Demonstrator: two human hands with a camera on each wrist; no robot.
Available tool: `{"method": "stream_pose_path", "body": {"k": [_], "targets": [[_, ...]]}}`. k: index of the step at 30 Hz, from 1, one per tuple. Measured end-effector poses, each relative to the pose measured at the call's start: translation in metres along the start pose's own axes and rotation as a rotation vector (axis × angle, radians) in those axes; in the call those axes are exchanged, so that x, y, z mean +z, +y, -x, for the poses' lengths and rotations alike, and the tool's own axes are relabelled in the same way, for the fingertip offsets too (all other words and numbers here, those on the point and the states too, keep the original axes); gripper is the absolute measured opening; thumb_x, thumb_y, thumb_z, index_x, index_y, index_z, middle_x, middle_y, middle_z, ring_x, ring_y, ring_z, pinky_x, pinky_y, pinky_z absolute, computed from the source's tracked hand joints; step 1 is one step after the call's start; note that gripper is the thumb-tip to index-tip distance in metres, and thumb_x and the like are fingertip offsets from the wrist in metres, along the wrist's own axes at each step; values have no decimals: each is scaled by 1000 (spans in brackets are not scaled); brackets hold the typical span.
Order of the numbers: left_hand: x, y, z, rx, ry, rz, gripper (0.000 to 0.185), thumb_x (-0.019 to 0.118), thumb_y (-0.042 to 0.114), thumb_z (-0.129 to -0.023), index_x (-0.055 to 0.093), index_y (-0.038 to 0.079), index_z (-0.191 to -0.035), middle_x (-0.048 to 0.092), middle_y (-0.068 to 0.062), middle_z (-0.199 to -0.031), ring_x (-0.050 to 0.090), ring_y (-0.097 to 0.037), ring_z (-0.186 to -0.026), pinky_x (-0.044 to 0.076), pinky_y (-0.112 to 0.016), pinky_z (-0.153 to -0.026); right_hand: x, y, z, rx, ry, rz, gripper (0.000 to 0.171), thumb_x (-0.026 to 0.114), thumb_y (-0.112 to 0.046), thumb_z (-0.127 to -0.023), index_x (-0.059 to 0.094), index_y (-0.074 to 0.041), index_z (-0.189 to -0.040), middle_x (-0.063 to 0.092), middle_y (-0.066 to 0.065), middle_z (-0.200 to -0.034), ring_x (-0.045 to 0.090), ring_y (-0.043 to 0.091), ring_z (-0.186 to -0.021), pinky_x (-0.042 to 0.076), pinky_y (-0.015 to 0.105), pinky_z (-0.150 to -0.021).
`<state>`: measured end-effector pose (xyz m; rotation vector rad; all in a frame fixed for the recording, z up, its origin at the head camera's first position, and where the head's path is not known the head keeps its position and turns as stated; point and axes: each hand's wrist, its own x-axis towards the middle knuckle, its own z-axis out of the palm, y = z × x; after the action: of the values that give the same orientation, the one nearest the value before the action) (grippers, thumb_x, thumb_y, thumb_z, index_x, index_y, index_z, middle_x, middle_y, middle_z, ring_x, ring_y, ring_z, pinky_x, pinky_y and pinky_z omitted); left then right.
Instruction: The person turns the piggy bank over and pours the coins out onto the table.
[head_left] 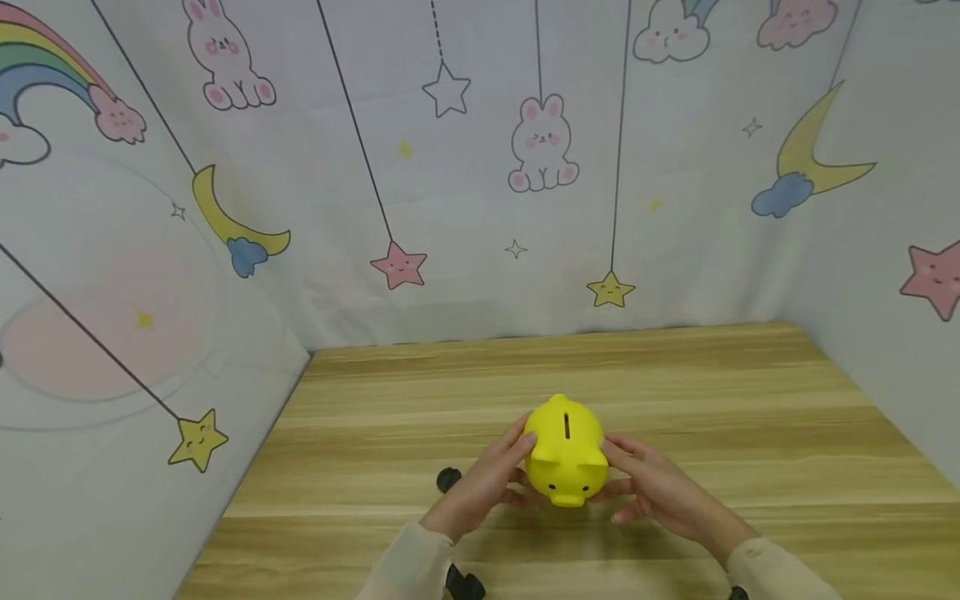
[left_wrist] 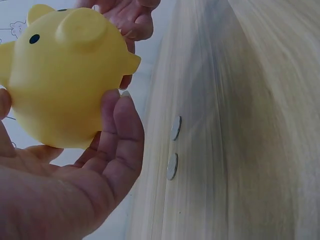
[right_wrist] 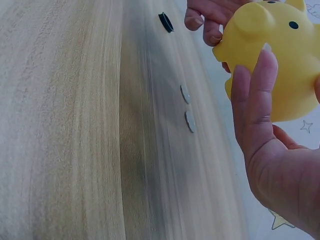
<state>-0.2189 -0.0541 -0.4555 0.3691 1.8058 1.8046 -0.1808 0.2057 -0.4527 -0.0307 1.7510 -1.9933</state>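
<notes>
A yellow piggy bank (head_left: 566, 457) is held just above the wooden table (head_left: 675, 392), snout toward me and coin slot on top. My left hand (head_left: 491, 482) grips its left side, and my right hand (head_left: 651, 487) grips its right side. In the left wrist view, the left hand (left_wrist: 107, 150) cups the piggy bank (left_wrist: 60, 75) from below. The right wrist view shows the right hand (right_wrist: 260, 125) against the piggy bank (right_wrist: 282, 60). Two coins (left_wrist: 174, 145) lie flat on the table beneath it, the same two coins (right_wrist: 188, 107) also showing in the right wrist view.
A small black round cap (head_left: 448, 479) lies on the table just left of my left hand, and it is also in the right wrist view (right_wrist: 165, 22). Cartoon-printed cloth walls (head_left: 465, 183) close in the table at the back and on both sides.
</notes>
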Motion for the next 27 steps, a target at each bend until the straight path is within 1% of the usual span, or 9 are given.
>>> {"method": "stream_pose_path", "body": {"k": [3,5,11,14,17,20,23,27], "targets": [[-1,0,0,17,-18,6,69,47,58,-100,23,31,-158,50,-10,-133,60,-24,-89,57,-43,-74,0,0,1,-7,-13,-7,79,51,-44,-103,14,4,-154,59,14,-125,68,28,-97,59,30,-62],[-1,0,0,28,-28,9,67,47,56,-100,23,32,-158,51,-10,-132,60,-24,-90,57,-43,-75,-1,0,1,-11,-22,-10,79,51,-43,-104,12,5,-154,62,13,-120,68,28,-97,59,30,-62],[-1,0,1,51,-42,1,66,46,53,-102,20,33,-159,51,-11,-129,58,-23,-94,56,-42,-77,-2,1,0,-38,-31,-3,78,51,-39,-105,9,5,-154,63,14,-119,68,27,-96,59,32,-64],[-2,0,3,69,-46,-4,66,47,51,-103,18,31,-159,51,-11,-132,56,-24,-97,55,-42,-78,0,2,0,-68,-23,18,76,51,-37,-105,10,5,-154,61,16,-123,67,28,-97,59,35,-66],[-3,-1,5,94,-54,-14,65,46,47,-104,17,31,-160,49,-11,-136,56,-24,-99,55,-43,-79,1,4,1,-104,-25,46,74,50,-33,-106,11,6,-154,55,19,-133,66,31,-100,59,39,-69],[-3,-2,5,129,-66,-35,61,45,44,-106,17,33,-159,46,-12,-136,57,-24,-103,55,-46,-80,1,4,2,-135,-36,64,71,49,-30,-106,11,5,-155,50,21,-140,65,32,-102,59,41,-71],[-3,-2,5,163,-72,-51,59,46,41,-106,18,36,-158,43,-11,-136,58,-24,-105,54,-48,-83,-2,4,2,-166,-54,76,69,49,-25,-106,10,4,-155,45,25,-143,64,31,-103,59,42,-72],[-3,-2,5,211,-83,-73,61,49,34,-106,18,36,-158,39,-9,-137,57,-22,-100,52,-52,-85,-5,5,1,-199,-84,79,70,53,-17,-105,9,6,-155,30,31,-153,62,31,-107,58,46,-77]]}}
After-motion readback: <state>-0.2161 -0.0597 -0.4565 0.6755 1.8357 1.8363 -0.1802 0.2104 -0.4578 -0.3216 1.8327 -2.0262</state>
